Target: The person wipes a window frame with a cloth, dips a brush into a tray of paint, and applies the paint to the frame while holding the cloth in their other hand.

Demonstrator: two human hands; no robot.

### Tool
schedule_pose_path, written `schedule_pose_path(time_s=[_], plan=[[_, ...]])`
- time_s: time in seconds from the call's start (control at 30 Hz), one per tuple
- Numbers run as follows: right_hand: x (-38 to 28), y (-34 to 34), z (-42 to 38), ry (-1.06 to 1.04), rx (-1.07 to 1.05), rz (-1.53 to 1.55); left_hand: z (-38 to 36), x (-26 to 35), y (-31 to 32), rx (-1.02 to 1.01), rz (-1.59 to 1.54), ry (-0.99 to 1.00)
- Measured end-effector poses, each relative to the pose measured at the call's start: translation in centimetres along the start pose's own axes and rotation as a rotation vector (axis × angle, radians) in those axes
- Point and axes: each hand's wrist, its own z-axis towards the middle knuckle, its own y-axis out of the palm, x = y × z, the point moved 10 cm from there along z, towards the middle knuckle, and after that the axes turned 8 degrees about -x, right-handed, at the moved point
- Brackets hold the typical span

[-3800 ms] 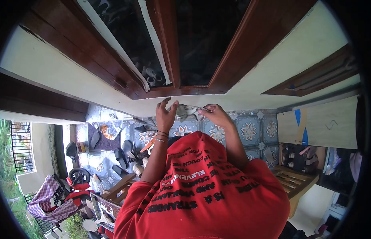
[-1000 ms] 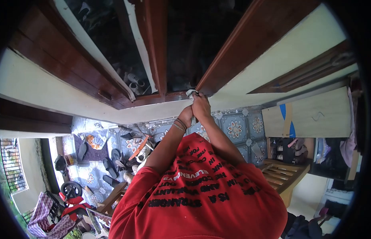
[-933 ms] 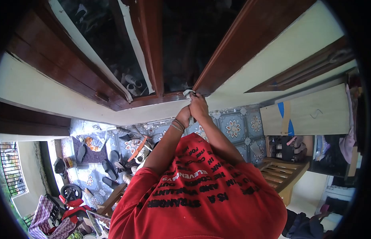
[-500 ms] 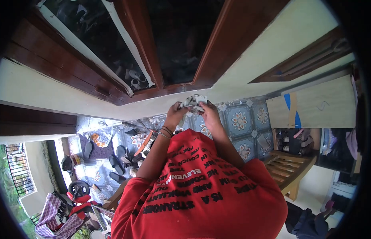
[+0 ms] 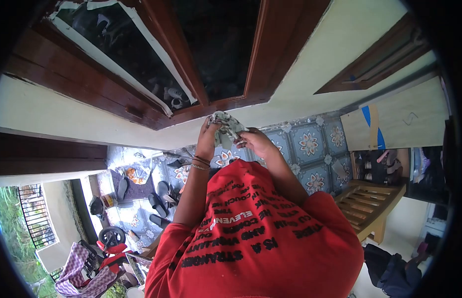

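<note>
Crumpled grey patterned cloth, gripped by closed fingers of left hand and right hand, seems mid-refold below the dark wooden window frame; a clean face should go outward next.

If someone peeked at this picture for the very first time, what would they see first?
First comes the big red shirt with black letters, filling the bottom middle. Just above it, the left hand and the right hand hold a crumpled patterned cloth between them, right below the dark wooden window frame. Under the hands lies a blue flowered tile floor, with sandals scattered at the left.
</note>
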Motion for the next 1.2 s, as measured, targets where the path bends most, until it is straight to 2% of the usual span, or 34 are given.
schedule_pose_path(time_s=[0.07, 0.13, 0.23, 0.3, 0.37, 0.43, 0.57, 0.63, 0.77, 0.8, 0.93, 0.97, 1.0, 1.1, 1.2], plan=[[-0.5, 0.1, 0.1, -0.003, 0.005, -0.034, -0.2, 0.5, 0.5, -0.033, -0.057, -0.013], [-0.9, -0.1, 0.2, -0.010, 0.011, -0.070, -0.4, 0.0, 0.6, -0.020, -0.081, -0.112], [-0.5, -0.1, 0.5, 0.017, -0.044, 0.081, 0.5, 0.1, -0.2, -0.002, 0.083, -0.013], [-0.4, -1.0, 0.7, -0.077, -0.021, 0.325, 0.7, 0.0, -0.7, 0.021, 0.071, -0.028], [0.1, -1.8, 1.2, -0.098, -0.051, 0.329, 0.6, 0.2, -0.6, 0.044, 0.061, -0.046], [-1.5, -2.8, 0.9, -0.317, -0.014, 0.206, 0.4, -0.5, -1.2, 0.160, -0.012, -0.111], [-2.5, -2.0, 0.7, -0.349, -0.033, 0.164, 1.1, -1.4, -1.9, 0.238, 0.164, -0.092], [-3.3, -0.6, 0.8, -0.390, 0.005, 0.286, 1.8, -4.9, -3.2, 0.197, 0.434, -0.295], [-3.8, 0.5, 1.9, -0.366, 0.087, 0.385, 1.3, -5.8, -0.5, 0.113, 0.356, -0.444], [-2.7, -0.6, 2.7, -0.327, 0.139, 0.293, 1.0, -5.8, -0.8, 0.157, 0.385, -0.480], [-2.4, -2.1, 4.0, -0.271, 0.288, 0.100, 1.5, -6.0, -0.5, 0.171, 0.508, -0.437], [-2.9, -2.5, 4.1, -0.280, 0.350, 0.034, 2.1, -5.8, -0.5, 0.166, 0.550, -0.357], [-3.2, -2.6, 4.4, -0.279, 0.350, 0.033, 2.7, -5.5, -0.4, 0.161, 0.591, -0.277], [-4.6, -2.6, 5.1, -0.303, 0.376, 0.109, 3.7, -5.0, -0.7, 0.190, 0.667, -0.219], [-6.6, -1.1, 5.3, -0.300, 0.329, 0.230, 4.3, -4.4, -0.2, 0.235, 0.595, -0.238]])
